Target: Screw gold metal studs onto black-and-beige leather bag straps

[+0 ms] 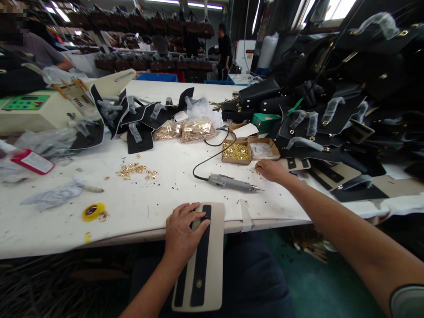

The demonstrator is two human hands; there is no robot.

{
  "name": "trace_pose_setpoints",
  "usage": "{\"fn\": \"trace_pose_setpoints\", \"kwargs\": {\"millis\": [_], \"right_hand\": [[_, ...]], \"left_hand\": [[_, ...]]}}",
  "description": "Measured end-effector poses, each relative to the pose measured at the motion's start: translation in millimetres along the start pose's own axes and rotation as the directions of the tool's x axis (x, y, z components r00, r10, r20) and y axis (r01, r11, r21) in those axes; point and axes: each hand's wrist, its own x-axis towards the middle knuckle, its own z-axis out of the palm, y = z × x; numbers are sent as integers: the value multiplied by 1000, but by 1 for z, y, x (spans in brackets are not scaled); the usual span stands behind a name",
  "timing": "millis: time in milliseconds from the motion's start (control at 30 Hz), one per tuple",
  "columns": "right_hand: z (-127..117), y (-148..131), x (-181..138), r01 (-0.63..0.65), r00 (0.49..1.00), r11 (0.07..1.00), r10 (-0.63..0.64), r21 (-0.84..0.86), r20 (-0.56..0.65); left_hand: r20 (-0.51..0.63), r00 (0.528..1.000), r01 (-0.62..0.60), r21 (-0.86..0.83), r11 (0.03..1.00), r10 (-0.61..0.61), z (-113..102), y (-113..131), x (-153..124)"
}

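Note:
My left hand (183, 230) lies flat, fingers spread, on a beige panel with black strips (202, 260) that hangs over the near edge of the white table (132, 207) onto my lap. My right hand (270, 170) reaches out to the table just right of a small cardboard box of gold screws (236, 151); its fingers curl down onto the surface where tiny parts lie, and I cannot make out what they pinch. A grey electric screwdriver (232, 182) with a black cord lies between my hands.
Loose gold fittings (135, 170), bags of gold hardware (188, 129) and black bag pieces (142, 119) lie mid-table. A beige machine (36, 108) stands far left. Black bag panels (331, 123) pile up on the right. A yellow tape roll (93, 211) sits near left. People stand behind.

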Motion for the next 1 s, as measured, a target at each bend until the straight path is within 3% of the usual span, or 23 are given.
{"fn": "trace_pose_setpoints", "kwargs": {"millis": [333,567,1000], "right_hand": [[-9,0,0,-117,988,992,120,43,-94],[-5,6,-20,-194,979,979,197,64,-47],[1,-6,-24,-179,978,980,187,86,-93]], "left_hand": [[-5,1000,8,-7,1000,-8,0,1,0],[7,1000,10,-3,1000,-10,0,1,0],[10,1000,6,-5,1000,-6,-1,1,1]]}}
